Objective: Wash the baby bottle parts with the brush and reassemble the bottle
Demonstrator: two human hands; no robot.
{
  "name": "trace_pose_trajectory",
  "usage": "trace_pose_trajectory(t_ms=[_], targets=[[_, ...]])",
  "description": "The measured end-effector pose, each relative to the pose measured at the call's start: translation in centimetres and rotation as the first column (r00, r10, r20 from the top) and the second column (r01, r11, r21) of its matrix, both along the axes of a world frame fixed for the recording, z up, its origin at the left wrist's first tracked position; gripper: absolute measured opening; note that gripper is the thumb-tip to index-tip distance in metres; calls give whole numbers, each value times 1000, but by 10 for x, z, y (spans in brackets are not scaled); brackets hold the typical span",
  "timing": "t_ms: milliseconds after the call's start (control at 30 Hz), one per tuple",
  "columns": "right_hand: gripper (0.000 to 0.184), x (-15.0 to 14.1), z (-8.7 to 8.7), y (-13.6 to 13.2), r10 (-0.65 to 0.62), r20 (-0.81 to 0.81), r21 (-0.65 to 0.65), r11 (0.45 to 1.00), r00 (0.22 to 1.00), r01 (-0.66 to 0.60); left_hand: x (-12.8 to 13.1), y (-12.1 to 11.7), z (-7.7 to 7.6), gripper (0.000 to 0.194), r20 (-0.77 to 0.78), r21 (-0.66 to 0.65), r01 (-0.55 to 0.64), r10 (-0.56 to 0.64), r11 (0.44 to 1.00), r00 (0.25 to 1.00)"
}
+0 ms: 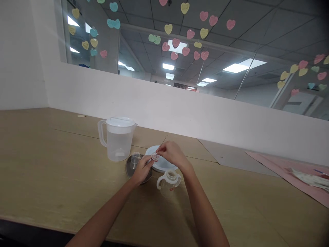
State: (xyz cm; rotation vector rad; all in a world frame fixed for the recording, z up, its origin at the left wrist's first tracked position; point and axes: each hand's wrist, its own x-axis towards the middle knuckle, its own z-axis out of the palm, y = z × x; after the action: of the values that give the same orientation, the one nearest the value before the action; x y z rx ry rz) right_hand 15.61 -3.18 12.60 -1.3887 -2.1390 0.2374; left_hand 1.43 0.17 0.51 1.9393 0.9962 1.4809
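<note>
My left hand (pixel 142 169) is closed on a small round bottle top (pixel 155 157), pale and translucent with a little pink. Close beside it, my right hand (pixel 171 153) pinches a thin wire rod (pixel 163 140) with a small loop at its upper end. The rod's lower end is hidden at my fingers. Below my hands stands a clear baby bottle (pixel 169 185) with two white handles and an uncovered mouth. Behind them sits a white bowl (pixel 164 165), partly covered by my right hand. A clear cap (pixel 135 158) rests on a dark round tray (pixel 130 171) left of my left hand.
A lidded translucent pitcher (pixel 119 142) holding clear liquid stands at the back left of the wooden table (pixel 64 178). A pink sheet (pixel 272 163) with a white crumpled item (pixel 308 178) lies at the right. A white wall (pixel 164 109) with a window above borders the table's back.
</note>
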Motion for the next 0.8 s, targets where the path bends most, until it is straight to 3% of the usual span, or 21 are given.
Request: trace_pose_trajectory(t_ms=[200,333,533,800], targets=[[9,-2,-10,6,-18,63,-11,1000,998,19,3,-1,-2,30,-17,44,14,-14,999,1000],[5,-2,-3,-1,12,65,-30,1000,998,-10,4,0,-4,32,-23,48,13,-12,999,1000],[33,-8,18,-27,121,-146,18,993,982,-120,3,-5,0,36,-69,85,6,0,996,998],[54,-16,22,-37,52,-50,217,975,997,-40,6,-12,-1,33,-136,117,88,-72,989,988]])
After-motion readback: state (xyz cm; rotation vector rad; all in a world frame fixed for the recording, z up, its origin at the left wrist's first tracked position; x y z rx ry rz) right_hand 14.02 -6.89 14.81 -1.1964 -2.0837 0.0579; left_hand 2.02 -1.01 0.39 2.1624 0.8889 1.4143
